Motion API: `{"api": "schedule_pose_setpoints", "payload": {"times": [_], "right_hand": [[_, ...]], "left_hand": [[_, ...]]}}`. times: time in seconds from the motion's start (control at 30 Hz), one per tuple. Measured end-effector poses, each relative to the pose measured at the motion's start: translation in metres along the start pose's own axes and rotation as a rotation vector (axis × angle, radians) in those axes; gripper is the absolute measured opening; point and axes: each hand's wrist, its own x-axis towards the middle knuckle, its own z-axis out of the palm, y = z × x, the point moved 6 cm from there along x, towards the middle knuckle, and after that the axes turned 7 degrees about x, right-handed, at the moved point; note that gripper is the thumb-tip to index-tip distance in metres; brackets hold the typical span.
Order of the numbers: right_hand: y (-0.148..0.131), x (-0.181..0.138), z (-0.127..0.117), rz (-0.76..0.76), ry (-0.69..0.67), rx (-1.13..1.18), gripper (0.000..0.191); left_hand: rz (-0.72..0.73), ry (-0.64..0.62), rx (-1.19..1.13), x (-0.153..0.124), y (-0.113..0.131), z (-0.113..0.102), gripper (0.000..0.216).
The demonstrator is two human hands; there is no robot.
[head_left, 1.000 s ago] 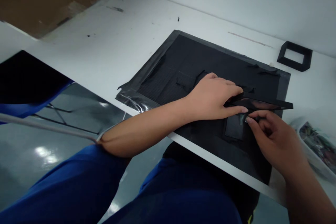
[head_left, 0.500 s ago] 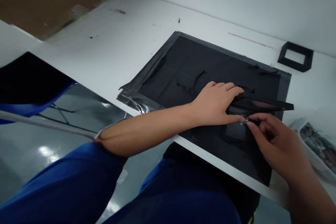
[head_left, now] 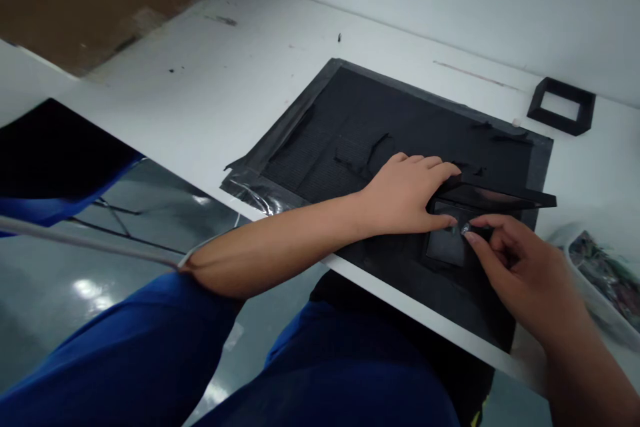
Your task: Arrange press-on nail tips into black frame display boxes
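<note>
A small flat black box (head_left: 445,247) lies on the black mat with its hinged lid (head_left: 505,198) tilted up along the far side. My left hand (head_left: 407,197) grips the box at its left end, the fingers beyond the lid and the thumb stretched over the inside. Between thumb and forefinger, my right hand (head_left: 525,273) pinches a small clear, shiny piece (head_left: 466,228), too small to name, just above the box. A faint glint shows by the left thumb tip; I cannot make out what it is.
The black mat (head_left: 320,140) is taped to the white table (head_left: 150,100). A black rectangular frame (head_left: 563,107) stands at the back right. On the right, a clear bag or tray (head_left: 605,280) holds tangled small items. A brown board (head_left: 110,0) stands at the back left.
The small clear piece has parted from the left thumb tip and is now in my right fingers alone. A small gap has opened between the two hands.
</note>
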Motion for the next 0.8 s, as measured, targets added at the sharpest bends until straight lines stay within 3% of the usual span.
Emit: {"api": "schedule_pose_setpoints", "payload": {"times": [0.53, 0.8], "right_hand": [[-0.008, 0.0, -0.001, -0.117, 0.074, -0.092, 0.029], [-0.02, -0.002, -0.001, -0.259, 0.124, -0.122, 0.027]], "left_hand": [[-0.02, -0.027, -0.004, -0.001, 0.0, -0.002, 0.061], [-0.025, -0.034, -0.001, 0.0, -0.001, -0.002, 0.061]]}}
